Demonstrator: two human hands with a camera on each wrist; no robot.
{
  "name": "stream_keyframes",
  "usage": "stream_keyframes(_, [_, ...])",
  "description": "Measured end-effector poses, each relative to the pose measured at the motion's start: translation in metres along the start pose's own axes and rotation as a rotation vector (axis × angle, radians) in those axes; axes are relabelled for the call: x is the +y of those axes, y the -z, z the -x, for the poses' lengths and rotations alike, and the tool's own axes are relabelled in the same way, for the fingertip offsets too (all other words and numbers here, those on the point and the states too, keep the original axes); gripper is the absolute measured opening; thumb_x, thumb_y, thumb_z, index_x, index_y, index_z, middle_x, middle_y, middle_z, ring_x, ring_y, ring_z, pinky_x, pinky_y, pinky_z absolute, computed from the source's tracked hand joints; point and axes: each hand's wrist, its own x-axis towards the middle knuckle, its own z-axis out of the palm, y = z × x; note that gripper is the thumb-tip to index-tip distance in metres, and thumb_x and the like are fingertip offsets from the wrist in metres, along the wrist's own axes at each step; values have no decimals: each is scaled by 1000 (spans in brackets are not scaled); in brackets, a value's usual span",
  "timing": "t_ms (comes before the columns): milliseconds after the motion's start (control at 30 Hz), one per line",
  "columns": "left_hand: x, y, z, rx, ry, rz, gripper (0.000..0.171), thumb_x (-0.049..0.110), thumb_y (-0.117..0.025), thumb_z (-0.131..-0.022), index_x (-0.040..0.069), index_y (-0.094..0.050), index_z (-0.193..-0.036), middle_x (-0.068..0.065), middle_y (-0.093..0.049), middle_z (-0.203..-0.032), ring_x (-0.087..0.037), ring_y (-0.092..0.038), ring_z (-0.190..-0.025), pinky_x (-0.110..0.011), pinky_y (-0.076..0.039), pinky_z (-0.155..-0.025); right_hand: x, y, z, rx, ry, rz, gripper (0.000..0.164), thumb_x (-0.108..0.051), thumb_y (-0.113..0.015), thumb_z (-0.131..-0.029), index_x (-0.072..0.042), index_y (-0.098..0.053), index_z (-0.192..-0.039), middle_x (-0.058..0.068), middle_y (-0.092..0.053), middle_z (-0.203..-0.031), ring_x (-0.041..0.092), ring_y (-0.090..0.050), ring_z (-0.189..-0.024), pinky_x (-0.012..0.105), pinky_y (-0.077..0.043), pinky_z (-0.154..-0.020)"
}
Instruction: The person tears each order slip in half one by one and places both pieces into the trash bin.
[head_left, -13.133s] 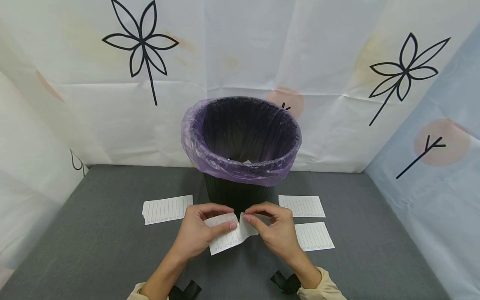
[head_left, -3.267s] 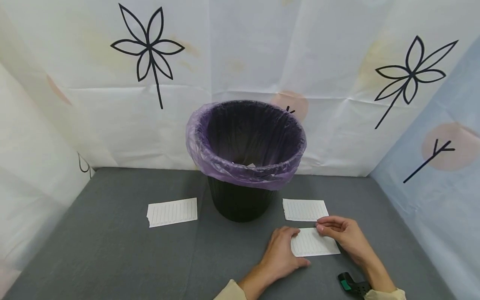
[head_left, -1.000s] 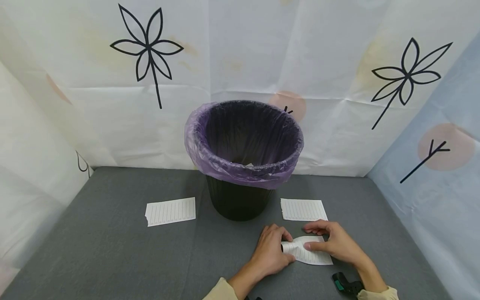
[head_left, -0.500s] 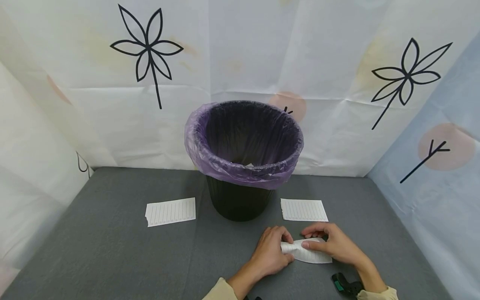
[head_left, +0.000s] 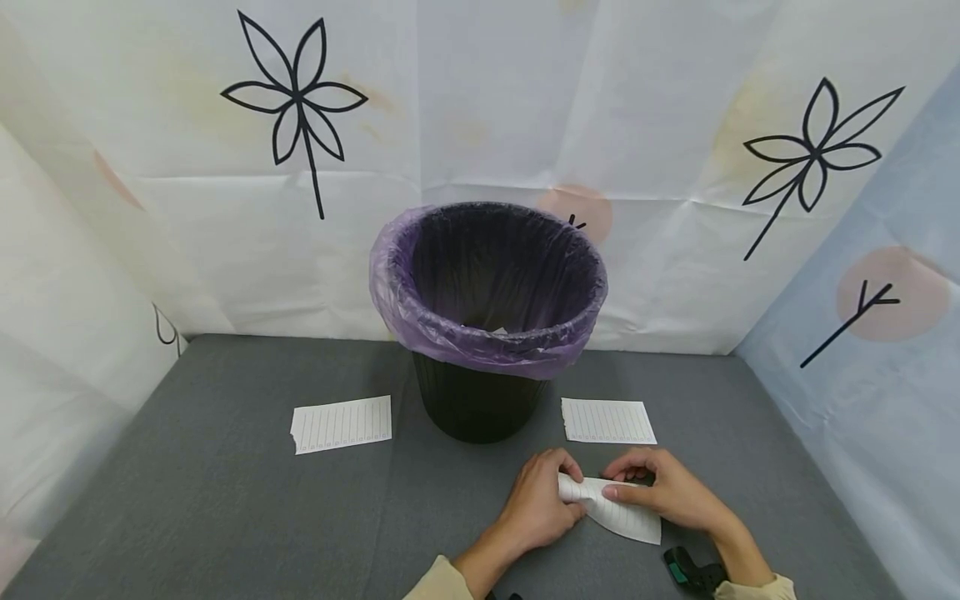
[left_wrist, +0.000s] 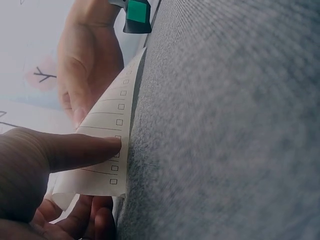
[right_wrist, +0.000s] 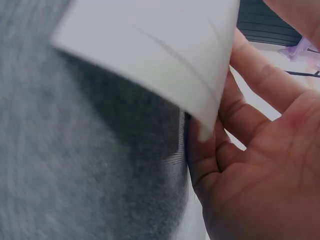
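One dark bin [head_left: 480, 408], its crinkled purple liner [head_left: 480, 352] folded over the rim, stands toward the back, and we make out small white scraps [head_left: 498, 330] inside. Nearer us and right of its base, the thumb and fingers of our left hand [head_left: 542, 502] and right hand [head_left: 667, 487] pinch a bowed, ruled paper slip [head_left: 628, 520], one edge close to the grey, woven-looking tabletop [head_left: 187, 500]. Grey surface stretches from the flat, ragged-edged left slip [head_left: 342, 424] to the table's left edge, while another slip [head_left: 608, 421] lies just beyond our right hand.

On the grey surface [head_left: 225, 500] (woven-looking): black bin [head_left: 480, 408], two paper slips [head_left: 342, 425] [head_left: 609, 421].
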Motion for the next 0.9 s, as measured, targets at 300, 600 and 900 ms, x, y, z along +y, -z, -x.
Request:
stream_keyframes(300, [-2, 3, -1, -22, 17, 40, 32, 7, -88, -71, 16, -63, -88, 11, -57, -82, -5, -48, -76, -22, -42, -68, 2, 0, 1, 28, -69, -139, 15, -9, -77, -90, 4, -69, -91, -2, -64, -79, 8, -57, -70, 26, -49, -60])
stream_keyframes(600, [-5, 10, -6, -71, 49, 170, 28, 19, -83, -83, 16, -63, -103, 11, -64, -94, -6, -56, -88, -28, -45, -81, -5, -7, -3, 44, -100, -208, 11, -7, -74, -92, 4, -69, -93, -1, -66, -79, 6, -59, -68, 25, -50, -59])
stream_keyframes(900, [-9, 11, -9, -42, 3, 213, 10, 21, -76, -92, 13, -81, -95, 13, -74, -92, -2, -63, -96, -28, -49, -88, -16, -19, -8, 72, -53, -213, 10, -6, -72, -94, 3, -71, -97, 2, -71, -88, 9, -66, -77, 25, -51, -64])
